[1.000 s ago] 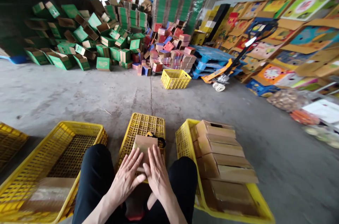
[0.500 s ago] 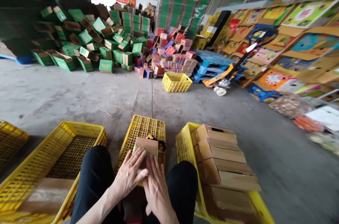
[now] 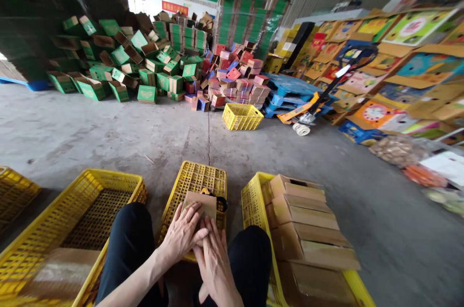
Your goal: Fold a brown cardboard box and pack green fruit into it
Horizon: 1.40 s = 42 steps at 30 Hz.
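A small brown cardboard box (image 3: 205,202) rests on an upturned yellow crate (image 3: 197,179) between my knees. My left hand (image 3: 183,233) lies over the box's near side with its fingers curling onto it. My right hand (image 3: 215,261) sits just below and beside, fingers flat against the box's near edge. A black and yellow tape dispenser (image 3: 220,200) peeks out behind the box. Both hands touch the box; much of it is hidden under them.
A yellow crate (image 3: 253,196) at my right holds stacked brown cardboard boxes (image 3: 304,222). At my left, another yellow crate (image 3: 87,191) holds one box. Farther off lie a pile of green boxes (image 3: 145,65), red boxes, a yellow basket (image 3: 241,116) and a pallet jack (image 3: 308,109).
The camera has tilted down slightly. My left hand has slid up and curled over the box. My right hand has drawn back toward me and under the left.
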Each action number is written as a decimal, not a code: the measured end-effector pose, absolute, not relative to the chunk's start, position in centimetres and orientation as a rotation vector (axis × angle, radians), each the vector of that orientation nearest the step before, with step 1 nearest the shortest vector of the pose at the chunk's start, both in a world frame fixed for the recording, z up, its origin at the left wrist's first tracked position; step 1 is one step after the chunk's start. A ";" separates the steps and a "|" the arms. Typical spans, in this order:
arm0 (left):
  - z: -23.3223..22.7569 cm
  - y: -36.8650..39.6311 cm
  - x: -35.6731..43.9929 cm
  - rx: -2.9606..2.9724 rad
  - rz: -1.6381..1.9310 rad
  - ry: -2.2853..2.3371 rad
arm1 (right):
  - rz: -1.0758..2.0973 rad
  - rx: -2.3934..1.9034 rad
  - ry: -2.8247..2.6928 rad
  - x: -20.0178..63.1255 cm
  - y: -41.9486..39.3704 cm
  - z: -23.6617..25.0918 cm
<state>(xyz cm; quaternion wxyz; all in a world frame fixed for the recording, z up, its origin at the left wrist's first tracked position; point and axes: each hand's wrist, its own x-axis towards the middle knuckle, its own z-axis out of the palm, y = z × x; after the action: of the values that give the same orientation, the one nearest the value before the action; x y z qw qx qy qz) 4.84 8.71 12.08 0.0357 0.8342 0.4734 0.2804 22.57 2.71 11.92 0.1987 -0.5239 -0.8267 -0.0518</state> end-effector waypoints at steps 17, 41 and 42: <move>9.6 6.3 0.8 2.273 0.952 1.316 | -0.119 -1.484 -2.340 20.2 9.0 11.5; 9.1 8.4 1.1 1.958 1.004 1.210 | 0.100 -1.567 -2.442 19.3 9.5 12.7; 9.0 8.7 1.1 1.976 0.987 1.201 | 0.091 -1.535 -2.441 19.6 9.4 12.5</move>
<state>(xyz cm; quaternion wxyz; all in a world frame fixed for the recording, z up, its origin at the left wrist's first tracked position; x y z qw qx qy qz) 1.08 8.66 9.00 0.3086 0.7477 0.4543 0.3733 19.62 9.43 12.45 0.1278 -0.5276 -0.8392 0.0311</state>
